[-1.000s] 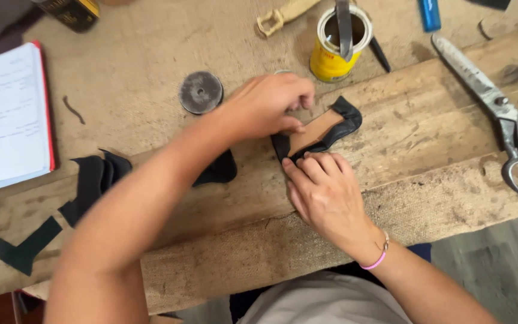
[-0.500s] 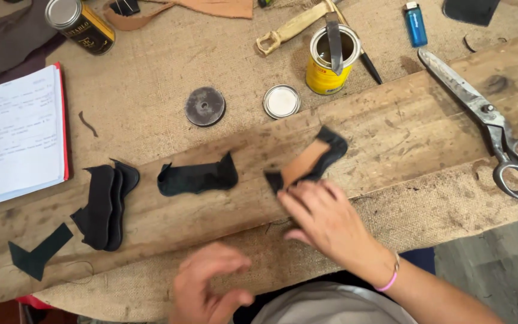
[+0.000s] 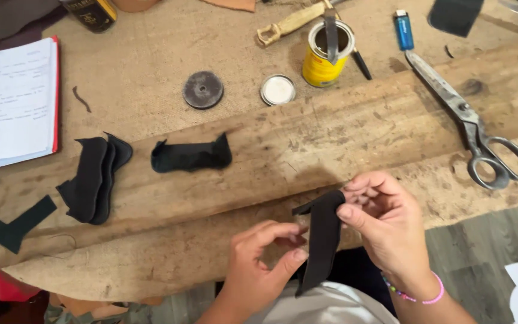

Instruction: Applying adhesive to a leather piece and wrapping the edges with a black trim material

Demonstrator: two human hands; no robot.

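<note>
Fingers of both hands were clamped on a black leather piece (image 3: 322, 240). Its long axis ran near to far, right hand (image 3: 385, 225) pinching the far end, left hand (image 3: 259, 264) the near part.

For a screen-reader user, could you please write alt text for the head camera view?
Both hands hold a black leather piece above a worn wooden workbench: the right hand pinches its top, the left hand its lower edge. More black cut pieces, a yellow can, large scissors and an open notebook lie on the bench.
</note>
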